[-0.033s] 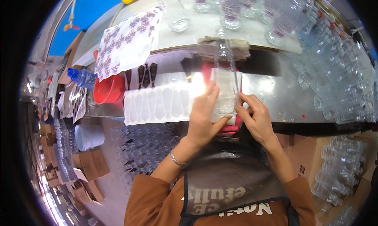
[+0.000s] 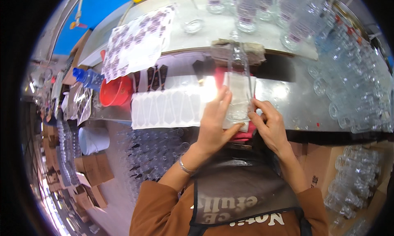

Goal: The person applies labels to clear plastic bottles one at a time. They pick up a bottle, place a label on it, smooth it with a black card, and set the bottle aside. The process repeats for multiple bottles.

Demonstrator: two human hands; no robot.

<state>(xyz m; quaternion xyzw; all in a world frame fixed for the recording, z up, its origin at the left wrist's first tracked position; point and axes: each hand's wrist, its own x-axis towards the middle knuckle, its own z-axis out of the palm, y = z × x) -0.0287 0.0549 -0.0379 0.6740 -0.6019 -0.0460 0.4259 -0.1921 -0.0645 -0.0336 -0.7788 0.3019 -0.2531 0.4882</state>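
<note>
A transparent glass bottle [image 2: 237, 102] lies in front of me, its neck pointing away toward a folded, worn cloth pad [image 2: 256, 53]. White sheet and red cloth [image 2: 246, 136] show beneath it. My left hand [image 2: 213, 119] rests along the bottle's left side near the base, fingers stretched out and thumb reaching across by the bottom end. On the right side, my right hand [image 2: 269, 123] is closed in a pinch on a thin, dark strip-like thing [image 2: 251, 88] against the bottle; its kind cannot be made out.
Left of the bottle lies a white sheet of tie-shaped pieces [image 2: 166, 108], beside a red bucket [image 2: 111, 94] and a blue bottle [image 2: 88, 78]. A printed label sheet [image 2: 137, 41] hangs over the shelf edge. Labelled bottles [image 2: 246, 14] stand behind; many plain bottles [image 2: 349, 80] crowd the right.
The whole view has shifted slightly. Both hands and the bottle keep the same positions relative to each other.
</note>
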